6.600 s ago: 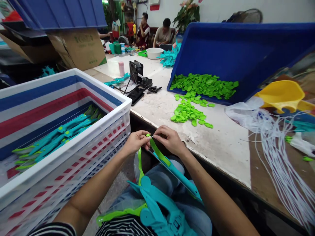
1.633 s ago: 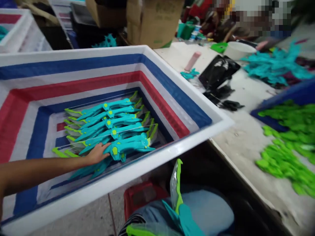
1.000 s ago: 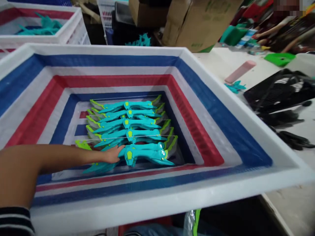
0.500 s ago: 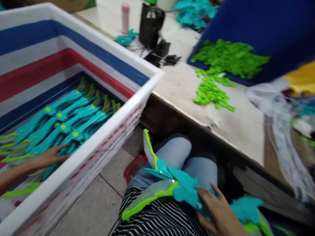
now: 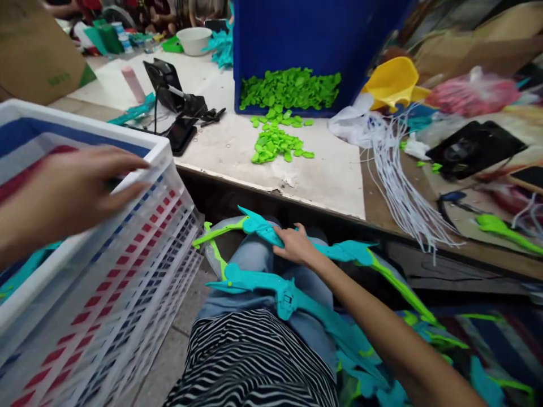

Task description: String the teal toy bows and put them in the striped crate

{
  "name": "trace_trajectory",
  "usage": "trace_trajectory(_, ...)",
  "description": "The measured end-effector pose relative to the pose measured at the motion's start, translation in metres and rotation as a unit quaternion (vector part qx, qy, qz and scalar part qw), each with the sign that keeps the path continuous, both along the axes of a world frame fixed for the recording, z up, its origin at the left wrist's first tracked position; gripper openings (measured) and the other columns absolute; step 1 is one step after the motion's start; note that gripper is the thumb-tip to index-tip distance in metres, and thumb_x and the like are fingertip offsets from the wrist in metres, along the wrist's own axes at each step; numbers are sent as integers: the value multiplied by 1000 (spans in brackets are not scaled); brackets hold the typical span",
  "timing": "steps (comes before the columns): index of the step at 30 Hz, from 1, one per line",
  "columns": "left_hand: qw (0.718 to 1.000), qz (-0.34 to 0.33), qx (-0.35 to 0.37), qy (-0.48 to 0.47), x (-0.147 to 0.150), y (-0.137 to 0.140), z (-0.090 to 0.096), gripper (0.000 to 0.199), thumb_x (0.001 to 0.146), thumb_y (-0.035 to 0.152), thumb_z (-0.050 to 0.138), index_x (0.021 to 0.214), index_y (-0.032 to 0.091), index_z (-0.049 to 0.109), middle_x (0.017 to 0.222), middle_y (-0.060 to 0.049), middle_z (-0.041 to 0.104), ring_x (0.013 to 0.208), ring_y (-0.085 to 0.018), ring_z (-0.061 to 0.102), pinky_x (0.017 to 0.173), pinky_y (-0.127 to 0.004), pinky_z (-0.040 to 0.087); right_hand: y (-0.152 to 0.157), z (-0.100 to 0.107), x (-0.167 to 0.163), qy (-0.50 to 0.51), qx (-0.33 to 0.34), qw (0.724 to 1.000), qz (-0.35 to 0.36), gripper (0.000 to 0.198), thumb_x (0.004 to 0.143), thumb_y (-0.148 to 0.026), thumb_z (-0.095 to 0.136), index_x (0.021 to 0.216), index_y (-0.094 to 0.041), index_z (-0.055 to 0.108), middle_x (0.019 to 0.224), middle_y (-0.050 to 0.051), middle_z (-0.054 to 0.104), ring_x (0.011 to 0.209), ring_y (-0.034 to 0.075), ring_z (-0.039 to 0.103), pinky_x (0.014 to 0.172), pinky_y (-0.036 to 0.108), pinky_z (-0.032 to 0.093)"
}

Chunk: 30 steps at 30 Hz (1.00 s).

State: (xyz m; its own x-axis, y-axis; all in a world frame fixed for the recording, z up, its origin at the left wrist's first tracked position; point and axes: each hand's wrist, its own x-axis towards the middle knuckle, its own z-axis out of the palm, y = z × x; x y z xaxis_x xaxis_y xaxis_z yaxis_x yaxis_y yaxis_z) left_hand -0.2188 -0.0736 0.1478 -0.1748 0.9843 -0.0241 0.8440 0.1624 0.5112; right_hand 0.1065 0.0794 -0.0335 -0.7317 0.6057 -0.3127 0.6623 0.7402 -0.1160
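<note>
My right hand (image 5: 296,244) is closed round the middle of a teal plastic piece like a toy bow (image 5: 345,250), with bright green curved ends, above my knees. A second teal toy bow (image 5: 254,281) lies across my lap, nearer my body. Blurred by motion, my left hand (image 5: 80,195) hangs over the rim of the white crate (image 5: 159,148), fingers stretched and thumb apart, with nothing in it. Teal parts show inside the crate, under my left wrist. Several more teal and green pieces (image 5: 373,367) are heaped at my right side.
On the table (image 5: 220,152) ahead, green flat pieces (image 5: 275,144) spill from a blue bin (image 5: 288,39). A dark phone (image 5: 181,139) and a pink bottle (image 5: 133,85) stand left. White cords (image 5: 399,175), a yellow scoop (image 5: 392,82) and a black device (image 5: 477,147) lie right. People sit far back.
My left hand has come up out of the crate to its rim. My right hand has moved forward, now gripping one toy bow with another on my lap. The view has turned right.
</note>
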Motion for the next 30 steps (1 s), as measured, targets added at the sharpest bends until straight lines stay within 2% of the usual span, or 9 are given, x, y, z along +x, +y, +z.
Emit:
trace_trajectory(2, 986, -105, 27, 129, 42, 29, 6, 45, 82, 47, 49, 114, 18, 62, 115, -1, 58, 109, -27, 55, 100, -43, 39, 2, -7, -6, 20, -15, 1000, -9, 55, 84, -34, 48, 134, -11, 44, 103, 15, 68, 101, 28, 59, 101, 48, 22)
trace_trajectory(4, 973, -154, -60, 162, 88, 53, -14, 39, 84, 35, 49, 116, 15, 61, 116, -6, 59, 110, -26, 55, 98, -41, 41, 3, -13, -8, 34, -13, 999, -15, 55, 86, -37, 48, 134, -12, 44, 105, 15, 67, 103, 29, 58, 100, 48, 22)
trace_trajectory(7, 954, -233, -130, 139, 149, 64, -73, 33, 83, 28, 54, 113, 16, 60, 114, -10, 61, 109, -27, 55, 96, -41, 43, 1, -20, -9, 48, 7, 999, -18, 54, 87, -39, 48, 133, -11, 45, 108, 18, 66, 106, 31, 55, 102, 51, 21)
trace_trajectory(10, 935, -331, -101, 82, 191, 56, -132, 43, 76, 27, 64, 117, 16, 56, 122, -13, 56, 113, -29, 52, 97, -43, 43, -2, -26, -4, 75, 28, 997, -10, 50, 89, -33, 46, 133, -10, 45, 112, 19, 63, 109, 31, 52, 105, 53, 20)
trace_trajectory(14, 965, -262, 19, 19, 207, 66, -175, 26, 83, 29, 57, 107, 19, 55, 116, -12, 55, 113, -26, 50, 97, -45, 42, 1, -24, 16, 167, 24, 986, 14, 38, 87, -25, 47, 123, -15, 55, 121, 15, 57, 112, 28, 49, 105, 49, 28)
trace_trajectory(17, 971, -231, 65, 16, 203, 95, -188, 31, 85, 38, 55, 109, 18, 54, 122, -16, 52, 119, -29, 47, 99, -47, 40, 22, -3, 33, 276, 54, 959, -42, 33, 91, -22, 37, 111, -18, 63, 110, 11, 61, 103, 24, 53, 93, 38, 42)
trace_trajectory(21, 950, -295, -33, 99, 207, 122, -199, 67, 76, 45, 67, 130, 14, 42, 113, -19, 59, 112, -33, 52, 92, -47, 42, 85, 35, 22, 330, 152, 922, -134, 36, 94, -23, 33, 107, -17, 66, 102, 12, 62, 101, 26, 50, 91, 38, 40)
trace_trajectory(26, 945, -285, -83, 134, 221, 124, -206, 82, 76, 44, 67, 141, 10, 29, 107, -18, 64, 104, -32, 56, 87, -44, 42, 165, 54, -42, 249, 160, 933, -205, 35, 92, -32, 44, 111, -10, 65, 116, 17, 56, 110, 31, 44, 94, 42, 36)
trace_trajectory(30, 952, -268, -99, 114, 218, 127, -206, 84, 73, 44, 70, 141, 13, 31, 110, -17, 64, 104, -32, 56, 88, -42, 42, 181, 49, -69, 203, 173, 935, -232, 34, 91, -27, 44, 109, -7, 65, 115, 21, 57, 111, 32, 44, 92, 44, 35)
